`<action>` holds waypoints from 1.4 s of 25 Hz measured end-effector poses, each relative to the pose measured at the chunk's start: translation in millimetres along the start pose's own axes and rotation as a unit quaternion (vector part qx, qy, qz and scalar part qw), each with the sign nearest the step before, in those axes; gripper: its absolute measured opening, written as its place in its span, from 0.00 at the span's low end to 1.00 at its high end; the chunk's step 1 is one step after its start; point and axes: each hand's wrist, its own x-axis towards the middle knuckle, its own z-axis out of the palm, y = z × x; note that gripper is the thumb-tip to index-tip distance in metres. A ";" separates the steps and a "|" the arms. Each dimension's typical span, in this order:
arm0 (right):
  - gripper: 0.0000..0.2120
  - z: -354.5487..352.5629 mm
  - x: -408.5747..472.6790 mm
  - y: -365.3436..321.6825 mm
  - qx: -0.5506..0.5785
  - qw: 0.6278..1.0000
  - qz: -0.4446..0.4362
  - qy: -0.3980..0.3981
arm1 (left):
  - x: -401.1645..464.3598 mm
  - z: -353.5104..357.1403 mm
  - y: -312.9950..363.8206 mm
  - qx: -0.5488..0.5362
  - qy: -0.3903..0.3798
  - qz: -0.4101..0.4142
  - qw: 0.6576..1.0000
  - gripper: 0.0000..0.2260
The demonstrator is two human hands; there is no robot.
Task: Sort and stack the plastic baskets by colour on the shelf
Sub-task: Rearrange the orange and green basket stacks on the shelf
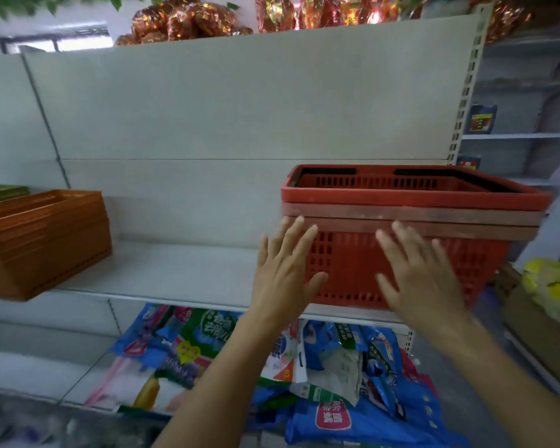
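Note:
A stack of red plastic baskets [411, 202] stands at the right end of the white shelf [162, 273], three rims showing and black handles folded inside the top one. A stack of orange baskets [42, 240] sits at the shelf's left end. My left hand [285, 270] is open with fingers spread in front of the red stack's left front corner. My right hand [417, 270] is open too, held flat before the stack's front wall. Whether either palm touches the plastic is unclear. Neither hand holds anything.
Blue, green and purple bagged goods [337, 376] lie heaped on the lower shelf under my arms. A cardboard box with a yellow bag [553, 286] stands at the right. Foil-wrapped items [188, 17] sit on top of the shelf unit. The perforated upright [463, 101] borders the red stack.

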 end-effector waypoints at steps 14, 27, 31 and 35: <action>0.16 79.9 -42.9 -412.6 0.303 0.952 -0.042 -0.021 | -256.5 -165.4 -297.9 -0.048 -0.048 -0.210 0.975 0.23; 0.22 119.3 121.0 -621.2 0.556 0.824 0.041 -0.100 | -207.1 -276.1 -567.8 -0.202 0.096 -0.358 0.906 0.20; 0.38 125.8 176.3 -660.3 0.678 0.691 0.151 -0.201 | -163.1 -284.0 -634.0 -0.322 0.103 -0.437 0.834 0.26; 0.43 141.1 204.6 -695.3 0.689 0.663 0.173 -0.234 | -125.6 -272.6 -673.7 -0.424 0.030 -0.461 0.779 0.31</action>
